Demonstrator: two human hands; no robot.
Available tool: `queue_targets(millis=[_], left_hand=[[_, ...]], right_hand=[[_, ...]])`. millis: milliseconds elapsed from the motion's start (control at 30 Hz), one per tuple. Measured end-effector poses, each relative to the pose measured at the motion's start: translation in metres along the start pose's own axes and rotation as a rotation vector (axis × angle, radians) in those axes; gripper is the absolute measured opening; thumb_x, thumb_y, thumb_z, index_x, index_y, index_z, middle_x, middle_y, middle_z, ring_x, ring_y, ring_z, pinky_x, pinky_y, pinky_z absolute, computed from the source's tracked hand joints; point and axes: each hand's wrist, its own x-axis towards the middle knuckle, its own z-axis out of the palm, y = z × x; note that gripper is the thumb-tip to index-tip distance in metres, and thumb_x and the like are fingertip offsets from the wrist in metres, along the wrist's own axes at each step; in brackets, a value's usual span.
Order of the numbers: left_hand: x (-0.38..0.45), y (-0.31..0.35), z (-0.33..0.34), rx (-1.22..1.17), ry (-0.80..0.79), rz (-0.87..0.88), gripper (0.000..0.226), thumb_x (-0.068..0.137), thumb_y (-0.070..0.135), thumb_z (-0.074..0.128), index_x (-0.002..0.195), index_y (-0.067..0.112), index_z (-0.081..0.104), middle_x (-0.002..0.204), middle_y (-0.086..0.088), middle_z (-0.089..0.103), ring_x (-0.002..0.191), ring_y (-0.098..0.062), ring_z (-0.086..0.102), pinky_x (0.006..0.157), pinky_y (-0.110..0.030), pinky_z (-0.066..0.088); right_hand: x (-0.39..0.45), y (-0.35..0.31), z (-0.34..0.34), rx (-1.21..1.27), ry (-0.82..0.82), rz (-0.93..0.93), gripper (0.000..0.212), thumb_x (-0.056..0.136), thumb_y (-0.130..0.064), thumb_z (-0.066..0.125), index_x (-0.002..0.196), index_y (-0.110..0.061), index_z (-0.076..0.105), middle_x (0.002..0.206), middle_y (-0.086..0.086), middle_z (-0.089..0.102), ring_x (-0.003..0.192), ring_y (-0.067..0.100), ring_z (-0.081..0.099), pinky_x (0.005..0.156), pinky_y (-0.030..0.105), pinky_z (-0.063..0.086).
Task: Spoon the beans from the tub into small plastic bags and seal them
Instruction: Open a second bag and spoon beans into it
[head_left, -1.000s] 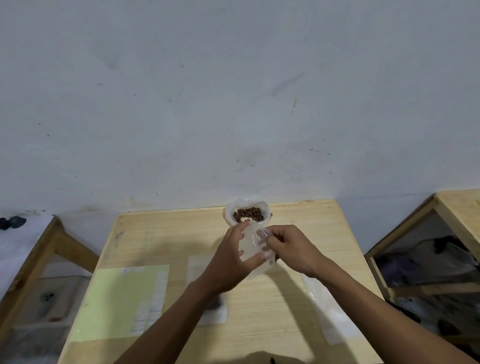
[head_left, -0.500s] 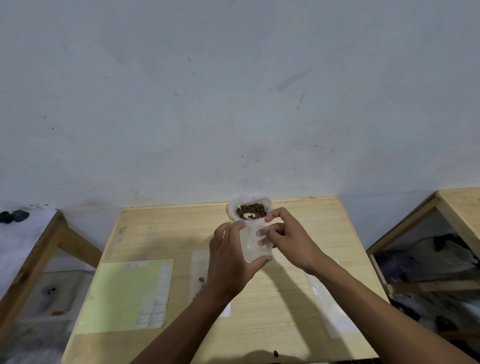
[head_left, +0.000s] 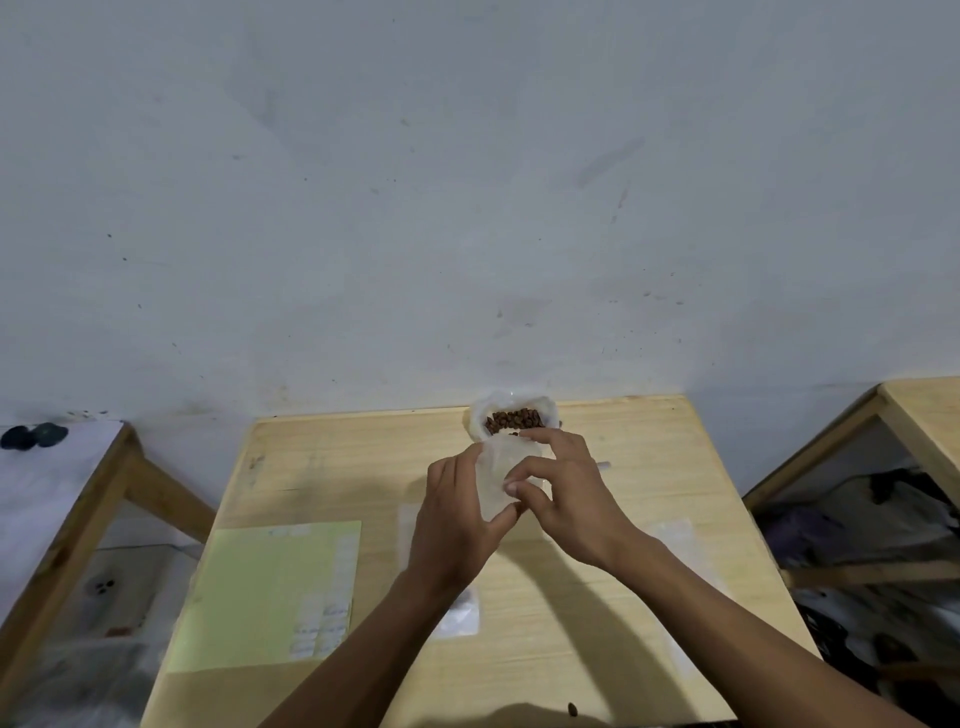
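Small clear plastic bag (head_left: 497, 480) held upright above the middle of the tabletop (head_left: 649, 457), long axis running roughly vertical, mouth toward the far side, just short of the tub (head_left: 514, 415). Held from both flanks: left hand (head_left: 457, 525) gripping the left edge and lower corner, thumb curled under the bottom; right hand (head_left: 566, 493) pinching the right side, fingers (head_left: 511, 486) bent over the front face, upper fingers at the mouth. Both sets of fingers narrow and closed on the film. Hard to tell whether the bag holds anything or whether the mouth is parted.

Tub directly beyond the bag mouth, close behind the right fingertips, brown beans (head_left: 514, 418) heaped inside. No spoon clearly made out; a thin pale stick (head_left: 602, 465) just right of the right hand, too faint to name.

Likely step: working the mouth open, or pressing it closed. Either way the tub lies straight ahead, right hand nearer.

Farther out: a yellow-green sheet (head_left: 270, 592) at the left, flat clear bags (head_left: 457, 613) under the left forearm, one stray bean (head_left: 572, 708) at the near edge.
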Motion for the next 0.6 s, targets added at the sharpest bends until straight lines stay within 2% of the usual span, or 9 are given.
queue_targets(millis=[100, 167, 233, 300, 367, 433, 500, 600], left_hand=[[-0.004, -0.01, -0.009, -0.035, -0.012, -0.038, 0.065, 0.085, 0.047, 0.066, 0.138, 0.013, 0.047, 0.13, 0.006, 0.057, 0.121, -0.011, 0.048, 0.093, -0.017, 0.035], [-0.005, -0.018, -0.015, -0.046, -0.02, -0.038, 0.064, 0.085, 0.051, 0.062, 0.137, 0.015, 0.049, 0.128, 0.007, 0.058, 0.119, -0.009, 0.051, 0.092, -0.016, 0.036], [-0.006, -0.028, -0.021, -0.035, -0.028, -0.039, 0.062, 0.084, 0.05, 0.065, 0.134, 0.017, 0.051, 0.125, 0.008, 0.061, 0.115, -0.01, 0.054, 0.09, -0.018, 0.039], [-0.008, -0.042, -0.029, -0.016, -0.036, -0.061, 0.06, 0.081, 0.042, 0.075, 0.132, 0.019, 0.053, 0.123, 0.007, 0.063, 0.11, -0.013, 0.057, 0.087, -0.021, 0.041], [-0.009, -0.057, -0.04, 0.009, -0.045, -0.102, 0.063, 0.078, 0.041, 0.078, 0.132, 0.021, 0.053, 0.121, 0.005, 0.065, 0.107, -0.015, 0.059, 0.084, -0.024, 0.043], [-0.012, -0.068, -0.051, 0.031, -0.054, -0.127, 0.064, 0.077, 0.042, 0.079, 0.131, 0.021, 0.053, 0.12, 0.003, 0.066, 0.106, -0.016, 0.06, 0.083, -0.025, 0.043], [-0.016, -0.077, -0.06, 0.038, -0.048, -0.152, 0.062, 0.077, 0.042, 0.079, 0.13, 0.021, 0.053, 0.118, 0.003, 0.066, 0.104, -0.016, 0.06, 0.083, -0.027, 0.044], [-0.018, -0.089, -0.066, 0.026, -0.035, -0.214, 0.064, 0.077, 0.048, 0.076, 0.13, 0.023, 0.052, 0.118, 0.003, 0.065, 0.1, -0.013, 0.058, 0.084, -0.03, 0.048]], right_hand=[[-0.001, -0.003, 0.008, 0.116, 0.01, 0.016, 0.009, 0.092, -0.029, 0.065, 0.089, -0.031, 0.073, 0.142, -0.009, 0.042, 0.133, 0.008, 0.026, 0.111, 0.038, 0.028], [-0.002, -0.008, 0.013, 0.136, -0.009, 0.021, 0.008, 0.092, -0.031, 0.066, 0.091, -0.035, 0.074, 0.143, -0.01, 0.041, 0.135, 0.006, 0.024, 0.111, 0.035, 0.029], [-0.004, -0.015, 0.017, 0.201, -0.02, 0.038, 0.01, 0.091, -0.035, 0.066, 0.098, -0.039, 0.073, 0.141, -0.015, 0.041, 0.134, 0.002, 0.027, 0.106, 0.025, 0.032], [-0.006, -0.014, 0.018, 0.323, 0.037, 0.093, 0.019, 0.093, -0.035, 0.065, 0.111, -0.037, 0.069, 0.133, -0.017, 0.047, 0.127, -0.005, 0.039, 0.097, 0.014, 0.038], [-0.006, 0.002, 0.02, 0.363, 0.143, 0.186, 0.023, 0.094, -0.028, 0.064, 0.116, -0.034, 0.066, 0.125, -0.014, 0.055, 0.113, -0.002, 0.054, 0.087, 0.017, 0.046], [-0.008, 0.029, 0.026, 0.285, 0.201, 0.303, 0.024, 0.094, -0.02, 0.063, 0.117, -0.027, 0.067, 0.12, -0.009, 0.06, 0.104, 0.007, 0.061, 0.081, 0.019, 0.049], [-0.014, 0.059, 0.035, 0.158, 0.176, 0.429, 0.026, 0.094, -0.015, 0.062, 0.119, -0.019, 0.067, 0.116, 0.0, 0.061, 0.104, 0.02, 0.063, 0.082, 0.021, 0.046], [-0.021, 0.096, 0.046, -0.019, 0.072, 0.56, 0.029, 0.092, -0.017, 0.061, 0.121, -0.018, 0.067, 0.121, 0.012, 0.06, 0.109, 0.028, 0.06, 0.09, 0.032, 0.046]])
